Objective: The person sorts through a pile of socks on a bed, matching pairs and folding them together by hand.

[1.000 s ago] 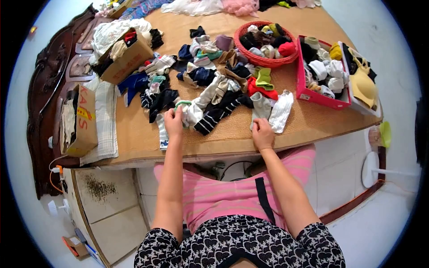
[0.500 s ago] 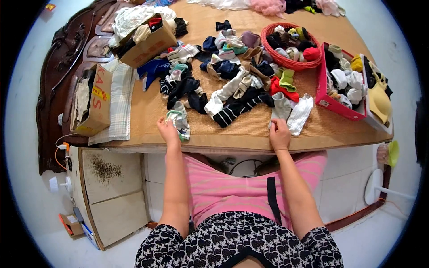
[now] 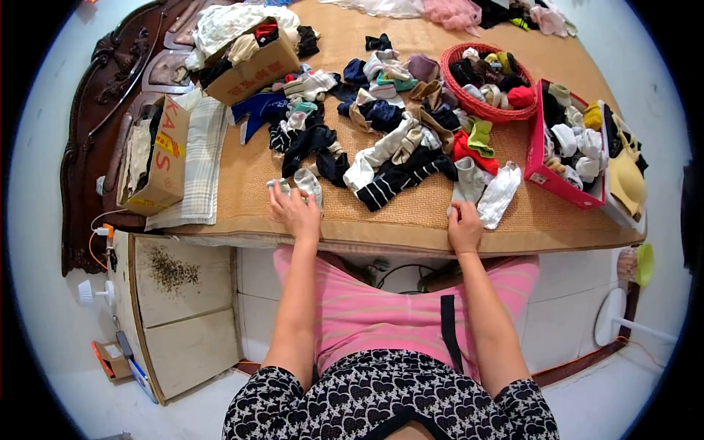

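Observation:
My left hand (image 3: 295,213) lies palm down over a white sock with green patches (image 3: 309,183) near the bed's front edge. Its fingers are spread on the fabric, and they cover part of the sock. My right hand (image 3: 465,226) is closed, pinching the lower end of a light grey sock (image 3: 468,182). Just right of that one, a white ribbed sock (image 3: 501,192) lies flat. Between my hands, a black sock with white stripes (image 3: 400,182) rests at the near side of the sock pile (image 3: 381,150). A red sock (image 3: 469,149) and a lime green sock (image 3: 481,136) sit beyond the grey one.
Behind the pile stands a red woven basket (image 3: 490,108) of socks. On the right is a pink box (image 3: 561,187) holding socks, beside beige bras (image 3: 627,174). Cardboard boxes (image 3: 170,176) with clothes stand left. A wooden cabinet (image 3: 187,330) is below the bed's left edge.
My left hand has shifted right and spread over the white-and-green sock, which is now bunched farther from the edge. My right hand stays at the grey sock's end. The view has shifted slightly.

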